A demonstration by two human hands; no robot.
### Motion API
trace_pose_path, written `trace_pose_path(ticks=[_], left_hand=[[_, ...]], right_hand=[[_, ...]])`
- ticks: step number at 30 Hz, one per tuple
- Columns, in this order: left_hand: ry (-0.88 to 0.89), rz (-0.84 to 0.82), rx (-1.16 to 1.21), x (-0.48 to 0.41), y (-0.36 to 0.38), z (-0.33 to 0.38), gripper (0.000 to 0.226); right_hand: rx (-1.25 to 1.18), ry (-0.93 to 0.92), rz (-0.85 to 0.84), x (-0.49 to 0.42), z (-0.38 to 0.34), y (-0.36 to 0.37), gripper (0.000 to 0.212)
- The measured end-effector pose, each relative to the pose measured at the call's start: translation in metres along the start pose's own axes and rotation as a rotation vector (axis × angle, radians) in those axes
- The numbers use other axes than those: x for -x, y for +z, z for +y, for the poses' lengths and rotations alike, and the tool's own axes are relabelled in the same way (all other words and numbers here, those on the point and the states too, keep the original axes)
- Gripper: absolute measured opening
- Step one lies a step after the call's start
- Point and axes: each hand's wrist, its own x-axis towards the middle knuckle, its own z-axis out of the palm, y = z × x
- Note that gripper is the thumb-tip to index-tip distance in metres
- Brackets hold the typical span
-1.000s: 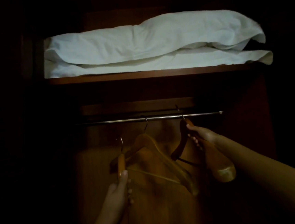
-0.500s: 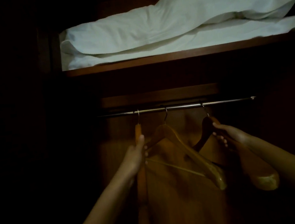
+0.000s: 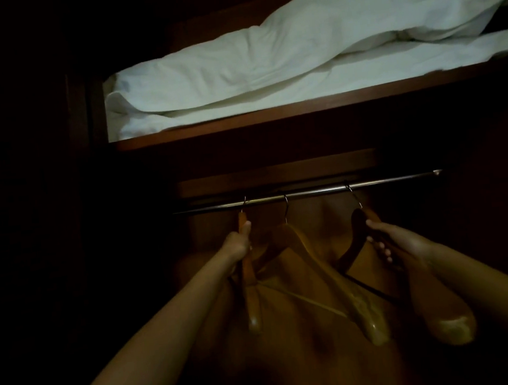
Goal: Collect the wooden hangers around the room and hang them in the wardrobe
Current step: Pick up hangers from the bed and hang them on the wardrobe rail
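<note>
- The left hand (image 3: 237,249) has its fingers curled round the neck of the leftmost orange-brown wooden hanger (image 3: 250,287), thumb lying up along the wood; its thin metal hook (image 3: 244,204) meets the slim silver metal rail (image 3: 308,193), but the dim light hides whether it curls fully over, so letting go too soon could drop the hanger to the wardrobe floor
- The right hand (image 3: 401,241) wraps the near arm of the darker broad-shouldered wooden hanger (image 3: 448,319) on the right, fingers curled under it; this hanger is tilted, its hook (image 3: 352,194) slanting on the rail, and I judge that a sideways tug could lift the hook off or set the hanger swinging
- The middle light-wood hanger with a crossbar (image 3: 347,294) hangs free between the two, held by neither hand; its left shoulder lies just beside the left hanger, so sliding either neighbour inward could knock or tangle arms and crossbars
- All three hangers are at the rail inside the dark wooden wardrobe (image 3: 308,365), below the shelf (image 3: 270,115) that carries the folded white bedding (image 3: 296,59); the gloom makes hook seating hard to check by eye, so a half-caught hook could pass unnoticed
- With both hands occupied, neither is free to catch a hanger that slips
</note>
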Motion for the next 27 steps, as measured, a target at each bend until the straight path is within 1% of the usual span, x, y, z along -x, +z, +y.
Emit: trace_pose_path(ticks=[8,15,21,25,26,27], left_hand=[[0.007,-0.085,0.021,-0.005,0.031,-0.002,0.054],[0.005,-0.087,0.125,-0.011,0.045,-0.015,0.055],[0.055,-0.094,0.14,-0.008,0.053,-0.021,0.057],[0.027,-0.101,0.18,-0.01,0.05,-0.021,0.058],[0.022,-0.101,0.181,-0.009,0.049,-0.021,0.057],[0.019,-0.101,0.184,-0.009,0.048,-0.021,0.056]], right_hand=[[-0.078,0.01,-0.001,0.001,0.006,0.01,0.039],[-0.111,-0.026,-0.017,0.001,0.012,0.017,0.038],[-0.075,-0.013,-0.047,0.001,0.015,0.02,0.03],[0.029,-0.055,0.008,-0.002,0.019,0.022,0.017],[0.048,-0.059,0.019,-0.002,0.02,0.024,0.015],[0.045,-0.061,0.019,-0.002,0.02,0.028,0.018]])
